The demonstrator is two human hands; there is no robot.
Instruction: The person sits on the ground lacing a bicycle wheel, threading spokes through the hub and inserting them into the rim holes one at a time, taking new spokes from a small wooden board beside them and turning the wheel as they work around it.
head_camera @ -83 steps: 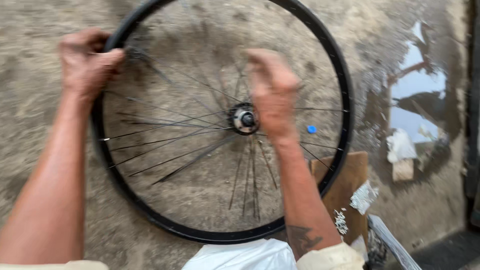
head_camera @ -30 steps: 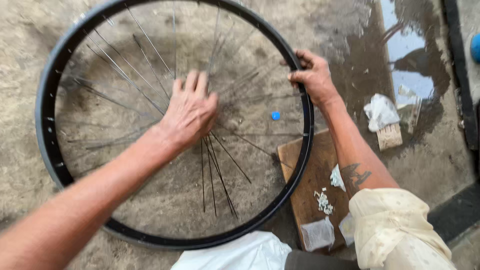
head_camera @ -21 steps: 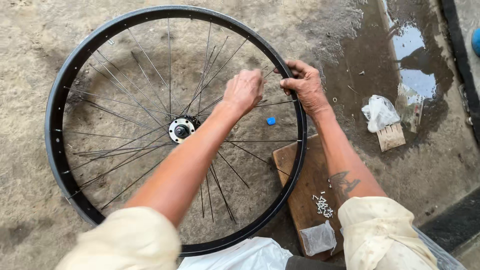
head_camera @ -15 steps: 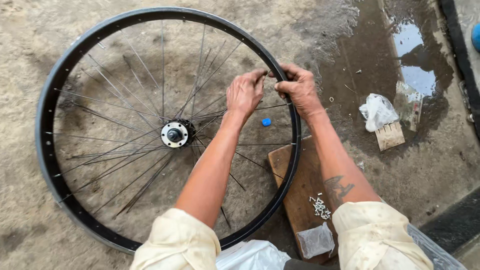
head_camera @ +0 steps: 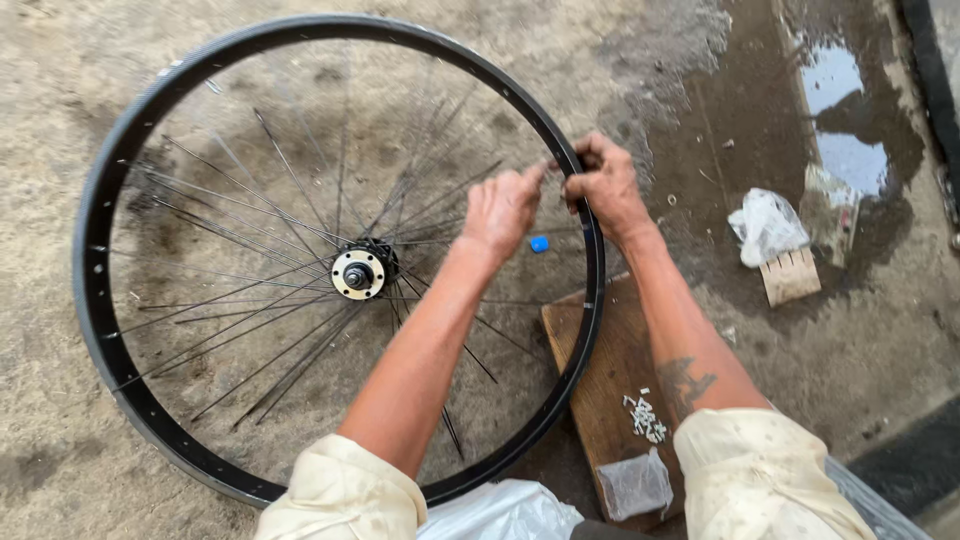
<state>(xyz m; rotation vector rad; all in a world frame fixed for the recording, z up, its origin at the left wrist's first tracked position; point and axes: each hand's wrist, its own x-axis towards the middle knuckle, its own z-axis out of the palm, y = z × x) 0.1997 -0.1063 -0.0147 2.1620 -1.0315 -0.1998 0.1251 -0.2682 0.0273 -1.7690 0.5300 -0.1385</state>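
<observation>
wheel (head_camera: 100, 300) lies flat on the floor, hub (head_camera: 358, 272) dead center, both hands at its 3 o'clock rim, board (head_camera: 610, 390) at 5.

Rough, dusty concrete floor (head_camera: 120, 470) all over, kinda sandy grey. Far right it goes dark and wet, with a puddle (head_camera: 845, 160) catching pale daylight. A dark strip (head_camera: 935, 80) runs down the right edge. Light's soft and even, no hard shadows.

The left hand (head_camera: 503, 205) left the hub (head_camera: 358, 272) for the rim (head_camera: 585, 300).
</observation>
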